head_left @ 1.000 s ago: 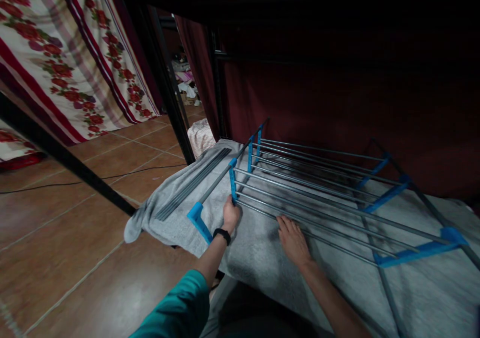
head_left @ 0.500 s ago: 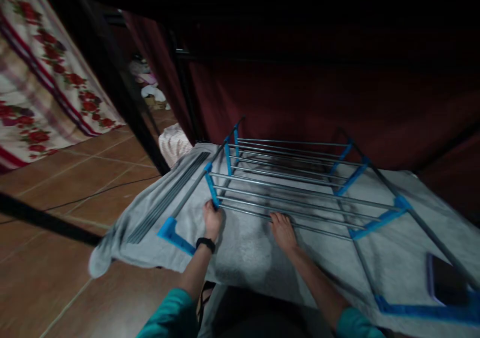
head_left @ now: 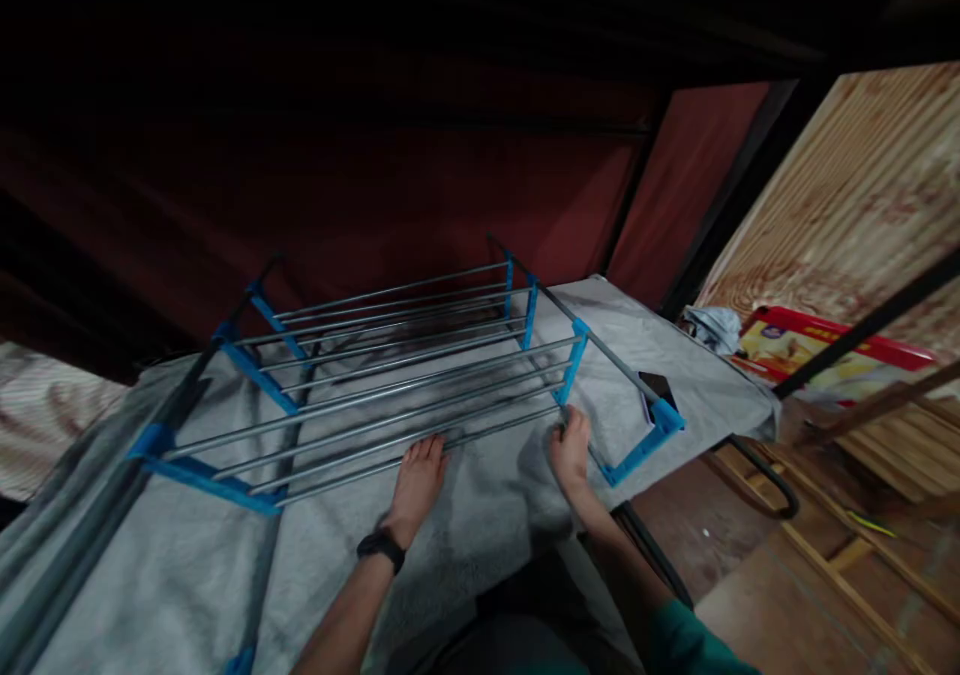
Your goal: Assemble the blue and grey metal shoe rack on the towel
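A shoe rack (head_left: 420,385) of thin grey metal rods and blue plastic brackets lies on a grey cloth. My left hand (head_left: 418,480), a dark band at its wrist, has its fingers curled over the front rod (head_left: 495,433) near the middle. At that rod's right end my right hand (head_left: 571,450) is closed around the lower corner of a blue bracket (head_left: 573,363); its fingertips are partly hidden. Another blue bracket (head_left: 645,453) joins two side tubes to the right of that hand. On the left, a blue bracket (head_left: 202,480) carries the other rod ends.
Loose grey tubes (head_left: 75,545) lie along the left side of the cloth-covered bed (head_left: 480,515). A phone (head_left: 657,389) rests beyond the right tube. Dark bed posts, a red patterned box (head_left: 832,350) and a wooden frame (head_left: 847,555) stand at the right.
My view has swung to the right. My left hand has moved from the left bracket to the middle of the front rod; my right hand has gone from that rod to the right bracket.
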Action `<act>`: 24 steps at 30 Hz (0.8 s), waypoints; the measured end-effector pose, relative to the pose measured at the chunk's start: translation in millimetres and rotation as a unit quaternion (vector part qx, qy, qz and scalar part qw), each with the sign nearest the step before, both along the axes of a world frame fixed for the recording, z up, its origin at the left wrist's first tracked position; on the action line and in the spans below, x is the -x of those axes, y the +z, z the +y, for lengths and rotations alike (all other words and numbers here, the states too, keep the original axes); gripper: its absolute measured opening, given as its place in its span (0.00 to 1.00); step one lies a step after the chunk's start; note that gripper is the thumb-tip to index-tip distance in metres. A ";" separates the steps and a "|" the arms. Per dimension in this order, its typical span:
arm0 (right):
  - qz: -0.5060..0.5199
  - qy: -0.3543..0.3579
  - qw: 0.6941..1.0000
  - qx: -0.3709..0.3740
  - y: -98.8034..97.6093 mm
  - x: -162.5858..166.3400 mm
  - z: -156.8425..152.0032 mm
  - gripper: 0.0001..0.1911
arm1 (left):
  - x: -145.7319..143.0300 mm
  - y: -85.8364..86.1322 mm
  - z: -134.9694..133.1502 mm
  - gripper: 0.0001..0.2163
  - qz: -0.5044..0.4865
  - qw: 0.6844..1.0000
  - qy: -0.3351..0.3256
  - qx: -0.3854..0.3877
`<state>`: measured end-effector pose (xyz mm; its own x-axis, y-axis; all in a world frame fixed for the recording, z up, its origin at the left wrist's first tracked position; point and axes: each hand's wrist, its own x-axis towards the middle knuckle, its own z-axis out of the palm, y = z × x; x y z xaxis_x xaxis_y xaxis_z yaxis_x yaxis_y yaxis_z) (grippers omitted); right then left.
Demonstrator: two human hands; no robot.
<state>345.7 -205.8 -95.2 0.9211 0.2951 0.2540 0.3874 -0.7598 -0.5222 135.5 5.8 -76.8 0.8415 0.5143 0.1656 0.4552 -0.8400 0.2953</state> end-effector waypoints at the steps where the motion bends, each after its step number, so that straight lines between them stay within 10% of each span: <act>1: 0.005 -0.004 1.000 0.009 3.8 -9.9 0.7 0.29 | -7.6 2.1 3.8 0.18 0.024 1.000 -0.011 0.000; 24: 0.099 -0.010 0.990 0.098 18.3 -61.2 18.1 0.14 | -17.8 3.4 24.6 0.18 0.083 0.994 -0.065 0.015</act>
